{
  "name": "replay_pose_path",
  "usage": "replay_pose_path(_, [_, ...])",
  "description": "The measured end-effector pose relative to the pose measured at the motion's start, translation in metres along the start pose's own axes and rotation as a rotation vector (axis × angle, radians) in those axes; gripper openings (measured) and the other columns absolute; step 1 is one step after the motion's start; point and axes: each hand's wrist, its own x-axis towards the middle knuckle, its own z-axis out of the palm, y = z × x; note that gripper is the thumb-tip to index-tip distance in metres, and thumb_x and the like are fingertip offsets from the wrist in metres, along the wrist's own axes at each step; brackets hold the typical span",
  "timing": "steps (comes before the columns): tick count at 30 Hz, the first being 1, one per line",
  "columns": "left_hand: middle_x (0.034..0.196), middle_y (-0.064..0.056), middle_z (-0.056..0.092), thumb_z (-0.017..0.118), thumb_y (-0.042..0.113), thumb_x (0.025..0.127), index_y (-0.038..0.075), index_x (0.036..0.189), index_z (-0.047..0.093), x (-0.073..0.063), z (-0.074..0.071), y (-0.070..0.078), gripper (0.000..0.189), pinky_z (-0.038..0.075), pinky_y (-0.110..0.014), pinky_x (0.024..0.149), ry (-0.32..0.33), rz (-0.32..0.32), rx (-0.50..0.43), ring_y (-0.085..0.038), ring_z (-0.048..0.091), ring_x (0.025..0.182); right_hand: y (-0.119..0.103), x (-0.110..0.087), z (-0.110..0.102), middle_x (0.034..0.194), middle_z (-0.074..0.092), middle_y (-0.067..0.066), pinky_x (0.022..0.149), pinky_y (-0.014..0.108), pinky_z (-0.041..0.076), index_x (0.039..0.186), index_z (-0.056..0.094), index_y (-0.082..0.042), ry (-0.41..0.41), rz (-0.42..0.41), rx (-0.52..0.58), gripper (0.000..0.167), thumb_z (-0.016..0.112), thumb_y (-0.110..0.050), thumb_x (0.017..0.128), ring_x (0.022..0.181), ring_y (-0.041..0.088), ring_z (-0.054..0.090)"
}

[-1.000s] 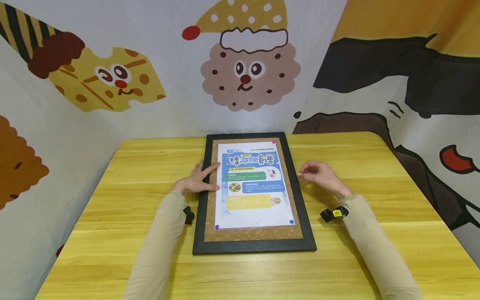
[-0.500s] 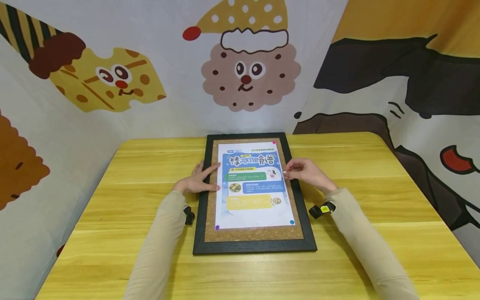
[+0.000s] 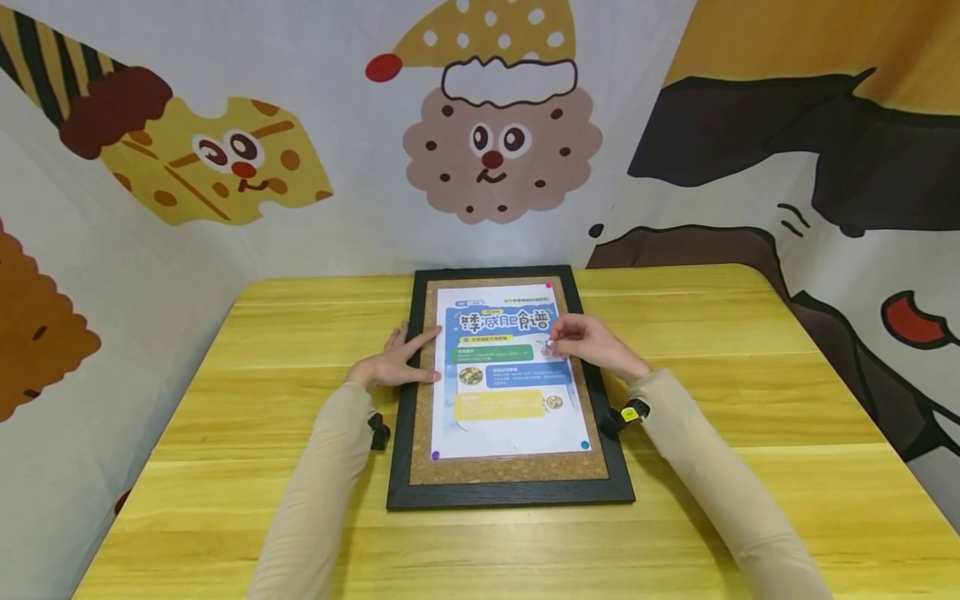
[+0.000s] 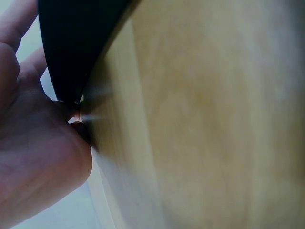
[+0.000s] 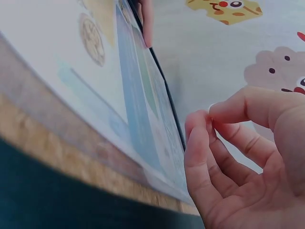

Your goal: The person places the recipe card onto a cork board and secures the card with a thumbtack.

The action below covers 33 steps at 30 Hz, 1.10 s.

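Observation:
A black-framed cork board (image 3: 506, 472) lies on the wooden table, with a printed poster (image 3: 487, 437) over its cork. A pink pushpin (image 3: 548, 285) sits at the poster's top right corner, a purple pushpin (image 3: 436, 456) at bottom left and a blue pushpin (image 3: 585, 445) at bottom right. With fingers spread, my left hand (image 3: 386, 364) rests across the frame's left side, its fingertips at the poster's edge. My right hand (image 3: 588, 343) hovers over the poster's right side. Thumb and forefinger pinch a small white pushpin (image 3: 552, 343), mostly hidden by the fingertips.
The wooden table (image 3: 247, 417) extends on both sides and in front of the board. A cartoon-printed cloth wall (image 3: 337, 233) stands right behind the board's far edge. Each wrist carries a black camera band (image 3: 626, 415).
My right hand has moved left from beside the board, across the frame and over the poster, still pinching the small white pushpin. The left hand has stayed in place.

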Motion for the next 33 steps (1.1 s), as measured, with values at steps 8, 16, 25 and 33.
replay_pose_path(8, [0.153, -0.025, -0.024, 0.066, 0.041, 0.090, 0.024, 0.157, 0.009, 0.001, -0.001, 0.000, 0.090, 0.002, -0.074, 0.102, 0.000, -0.005, 0.004, -0.042, -0.021, 0.140, -0.001, 0.012, 0.007, 0.099, 0.063, 0.012, 0.078, 0.030, 0.048, 0.097, 0.063, 0.001, -0.028, -0.022, -0.031, 0.011, 0.065, -0.008, 0.091, 0.090, 0.026, 0.057])
replay_pose_path(16, [0.153, -0.025, -0.024, 0.067, 0.041, 0.090, 0.025, 0.157, 0.008, 0.003, -0.001, -0.002, 0.091, 0.002, -0.074, 0.102, 0.001, -0.001, 0.006, -0.042, -0.021, 0.140, -0.013, 0.020, 0.016, 0.098, 0.064, 0.020, 0.076, 0.035, 0.051, 0.098, 0.062, 0.008, -0.049, -0.001, 0.000, 0.013, 0.060, -0.003, 0.094, 0.086, 0.034, 0.059])
replay_pose_path(25, [0.154, -0.024, -0.024, 0.067, 0.043, 0.089, 0.026, 0.157, 0.009, 0.004, 0.000, -0.004, 0.091, 0.001, -0.073, 0.102, 0.003, -0.016, 0.008, -0.041, -0.021, 0.140, -0.005, 0.036, 0.027, 0.090, 0.069, 0.012, 0.062, 0.025, 0.045, 0.096, 0.064, 0.000, -0.043, 0.055, 0.063, 0.010, 0.063, -0.009, 0.093, 0.076, 0.024, 0.062])
replay_pose_path(33, [0.153, -0.024, -0.025, 0.067, 0.042, 0.089, 0.025, 0.157, 0.009, 0.003, 0.000, -0.004, 0.091, 0.001, -0.073, 0.102, 0.004, -0.018, 0.006, -0.042, -0.022, 0.140, -0.006, 0.045, 0.035, 0.090, 0.071, 0.008, 0.059, 0.026, 0.042, 0.099, 0.063, -0.005, -0.042, 0.134, 0.039, 0.011, 0.064, -0.016, 0.094, 0.078, 0.024, 0.065])
